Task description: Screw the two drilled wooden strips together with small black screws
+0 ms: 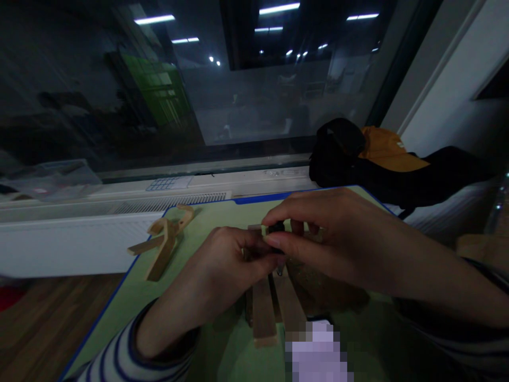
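Observation:
My right hand [330, 233] reaches in from the right, its thumb and forefinger pinching a small black piece [277, 227] whose kind I cannot make out. Right against it, my left hand [230, 260] is closed with thumb and fingertips together; what lies between them is mostly hidden. A small shiny, clear tip [280, 269] pokes out below the left fingertips. Under both hands, a pale wooden strip [264, 313] and a second wooden strip [289, 300] lie side by side with a narrow dark gap. A brown, glossy surface [326, 286] shows beneath my right hand.
Joined wooden pieces [165, 246] lie at the left edge of the green, blue-rimmed table [222, 212]. A blurred-out pale object [318, 353] is near the front. Behind are a radiator [71, 239], window sill, black bag [334, 154] and orange cap [385, 148].

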A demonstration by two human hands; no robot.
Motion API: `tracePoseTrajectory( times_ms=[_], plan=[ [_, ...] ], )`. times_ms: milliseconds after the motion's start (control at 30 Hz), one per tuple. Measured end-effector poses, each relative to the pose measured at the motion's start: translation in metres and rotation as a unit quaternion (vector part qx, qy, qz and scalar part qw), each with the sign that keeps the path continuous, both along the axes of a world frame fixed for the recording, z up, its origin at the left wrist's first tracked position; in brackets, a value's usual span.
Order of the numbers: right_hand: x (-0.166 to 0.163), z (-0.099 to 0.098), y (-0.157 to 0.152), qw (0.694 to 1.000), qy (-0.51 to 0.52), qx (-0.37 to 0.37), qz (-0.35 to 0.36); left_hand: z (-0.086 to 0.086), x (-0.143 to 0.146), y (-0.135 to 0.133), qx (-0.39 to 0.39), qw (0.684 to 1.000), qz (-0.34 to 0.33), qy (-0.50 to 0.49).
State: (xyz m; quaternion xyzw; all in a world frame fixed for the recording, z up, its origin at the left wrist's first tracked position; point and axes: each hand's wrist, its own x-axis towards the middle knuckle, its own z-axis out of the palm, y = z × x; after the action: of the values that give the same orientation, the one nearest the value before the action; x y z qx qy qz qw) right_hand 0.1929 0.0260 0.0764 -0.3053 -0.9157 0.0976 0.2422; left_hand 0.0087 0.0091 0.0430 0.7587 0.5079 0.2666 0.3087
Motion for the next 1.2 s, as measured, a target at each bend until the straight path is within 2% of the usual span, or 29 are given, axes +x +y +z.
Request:
tracePoseTrajectory(
  times_ms=[133,433,667,1000,1200],
  plan=[
    [-0.0021,0.0003,-0.0001,1.000,0.007,-0.020,-0.003,0.0026,0.0013,0.0005,-0.020,1.000,0.002,-0.005],
    [-0.0023,-0.0016,0.0024,1.000,-0.004,0.000,0.013,-0.0010,0.0044,-0.0025,-0.004,0.999,0.007,-0.034],
    [-0.0009,-0.0020,0.0006,1.000,-0.007,0.007,0.008,0.0011,0.0030,-0.0028,-0.003,1.000,-0.008,-0.016],
    [-0.0010,-0.0020,0.0025,1.000,0.001,0.000,0.012,0.0032,0.0026,-0.0021,-0.050,0.998,-0.012,0.032],
    [-0.0020,-0.0034,0.0025,1.000,0.011,0.005,0.002,0.0035,0.0020,-0.0001,-0.088,0.996,-0.019,0.012]
  ],
)
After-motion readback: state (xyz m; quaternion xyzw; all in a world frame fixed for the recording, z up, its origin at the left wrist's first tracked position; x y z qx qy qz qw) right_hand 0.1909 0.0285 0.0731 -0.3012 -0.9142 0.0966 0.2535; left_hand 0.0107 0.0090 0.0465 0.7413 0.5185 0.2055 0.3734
